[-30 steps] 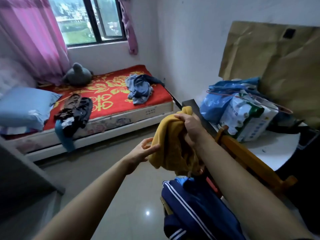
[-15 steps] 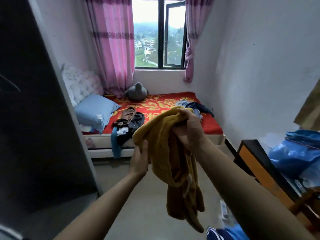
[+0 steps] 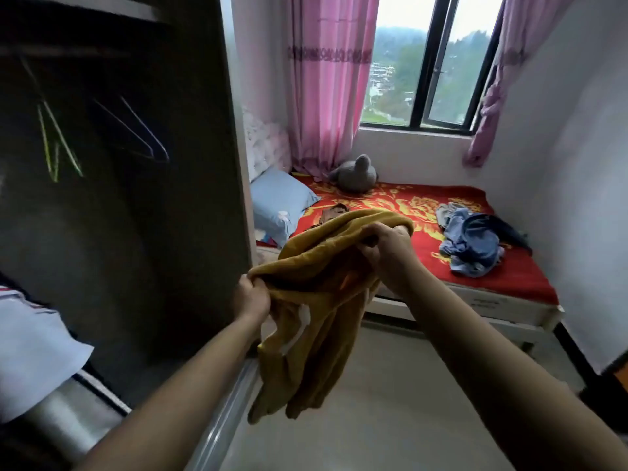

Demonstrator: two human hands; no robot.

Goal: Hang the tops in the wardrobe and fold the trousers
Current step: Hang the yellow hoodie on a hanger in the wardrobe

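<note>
head | forward-down | close over hands [image 3: 326,266] | single view

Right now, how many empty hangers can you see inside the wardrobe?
2. A green hanger hangs at the left of the open wardrobe, and a bluish hanger hangs to its right. The inside is dark and blurred, so more may be hidden.

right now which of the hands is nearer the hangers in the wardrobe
Left. The left hand grips the yellow garment beside the wardrobe opening, below the hangers; the right hand holds its other end, farther out toward the bed.
</note>
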